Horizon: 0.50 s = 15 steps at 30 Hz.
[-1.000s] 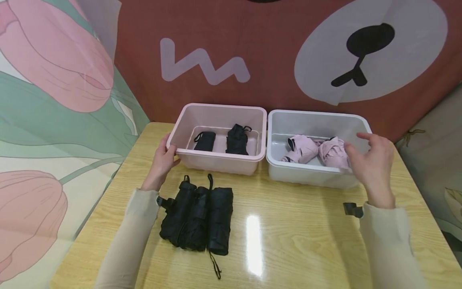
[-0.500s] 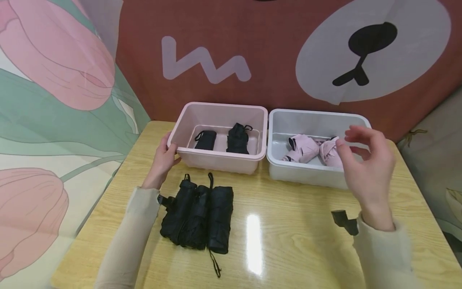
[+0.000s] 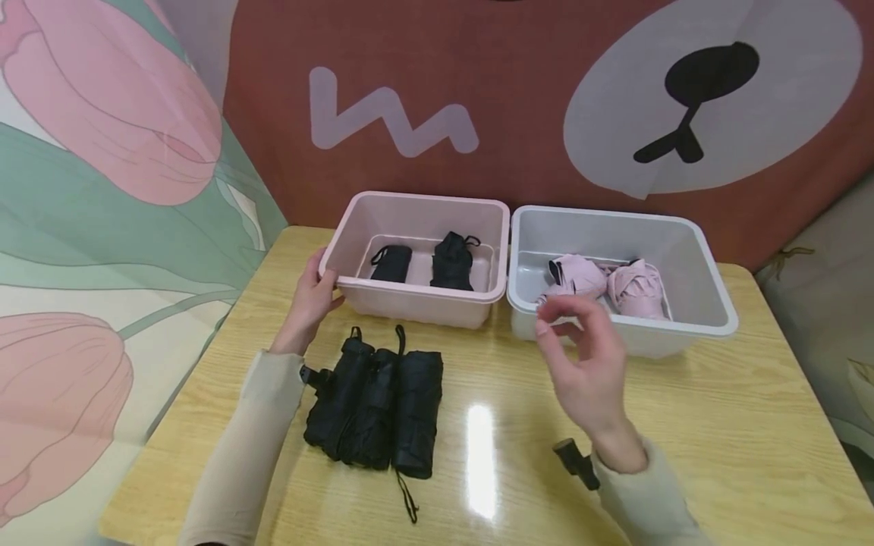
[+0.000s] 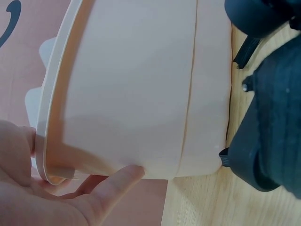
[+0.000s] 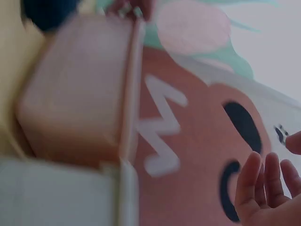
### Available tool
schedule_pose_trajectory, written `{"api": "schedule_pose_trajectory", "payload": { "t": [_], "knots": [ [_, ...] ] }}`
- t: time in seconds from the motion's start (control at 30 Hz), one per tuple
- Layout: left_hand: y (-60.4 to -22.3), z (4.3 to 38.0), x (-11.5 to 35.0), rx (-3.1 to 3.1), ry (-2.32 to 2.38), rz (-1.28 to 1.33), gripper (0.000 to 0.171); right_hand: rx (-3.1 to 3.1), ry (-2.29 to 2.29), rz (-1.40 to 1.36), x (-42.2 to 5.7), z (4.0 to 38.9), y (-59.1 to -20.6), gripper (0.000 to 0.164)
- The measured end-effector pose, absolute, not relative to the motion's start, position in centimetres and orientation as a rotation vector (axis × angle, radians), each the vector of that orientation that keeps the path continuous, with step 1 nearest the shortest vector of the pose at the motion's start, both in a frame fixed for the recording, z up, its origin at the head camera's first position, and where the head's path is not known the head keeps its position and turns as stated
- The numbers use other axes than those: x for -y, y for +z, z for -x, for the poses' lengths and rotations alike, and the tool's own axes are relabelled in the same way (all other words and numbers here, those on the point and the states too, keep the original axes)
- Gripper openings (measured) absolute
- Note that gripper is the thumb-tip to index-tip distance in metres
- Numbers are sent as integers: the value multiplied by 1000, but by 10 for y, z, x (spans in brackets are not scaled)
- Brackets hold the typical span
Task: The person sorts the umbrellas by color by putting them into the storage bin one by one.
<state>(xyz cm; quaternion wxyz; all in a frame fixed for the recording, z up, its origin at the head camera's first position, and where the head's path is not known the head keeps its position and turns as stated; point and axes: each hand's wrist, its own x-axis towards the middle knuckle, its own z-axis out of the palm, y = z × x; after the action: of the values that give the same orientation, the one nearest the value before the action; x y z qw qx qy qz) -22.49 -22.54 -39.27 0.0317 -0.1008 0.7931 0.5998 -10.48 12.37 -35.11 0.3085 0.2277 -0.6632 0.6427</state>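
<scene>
My left hand [image 3: 309, 307] grips the front left corner of the pink bin [image 3: 416, 305], its rim between thumb and fingers; the left wrist view shows this rim [image 4: 55, 94] close up. Two black folded umbrellas [image 3: 452, 262] lie inside. Over the table, in front of the light grey bin [image 3: 672, 327], my right hand [image 3: 589, 364] hangs in the air with bent fingers and nothing in them. Two pink folded umbrellas [image 3: 636, 290] lie in the grey bin, one partly hidden by this hand. Three black folded umbrellas [image 3: 418, 413] lie side by side before the pink bin.
The bins stand side by side at the back of the wooden table [image 3: 724, 447], against a printed curtain [image 3: 505, 98] with a bear face. Small cameras sit at both wrists. A looped strap [image 3: 408, 500] trails from one black umbrella toward the front.
My right hand has moved left and toward me, from the right end of the grey bin to in front of it. My left hand keeps its hold on the pink bin.
</scene>
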Motion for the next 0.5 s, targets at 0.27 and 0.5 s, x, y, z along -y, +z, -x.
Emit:
{"api": "schedule_pose_trajectory", "payload": {
  "t": [0.27, 0.5],
  "knots": [
    [-393, 227, 224, -2449, 1842, 325, 57, 2245, 1745, -425, -76, 100, -403, 38],
    [-394, 227, 224, -2450, 1833, 338, 57, 2778, 1647, -223, -41, 93, -436, 67]
  ]
}}
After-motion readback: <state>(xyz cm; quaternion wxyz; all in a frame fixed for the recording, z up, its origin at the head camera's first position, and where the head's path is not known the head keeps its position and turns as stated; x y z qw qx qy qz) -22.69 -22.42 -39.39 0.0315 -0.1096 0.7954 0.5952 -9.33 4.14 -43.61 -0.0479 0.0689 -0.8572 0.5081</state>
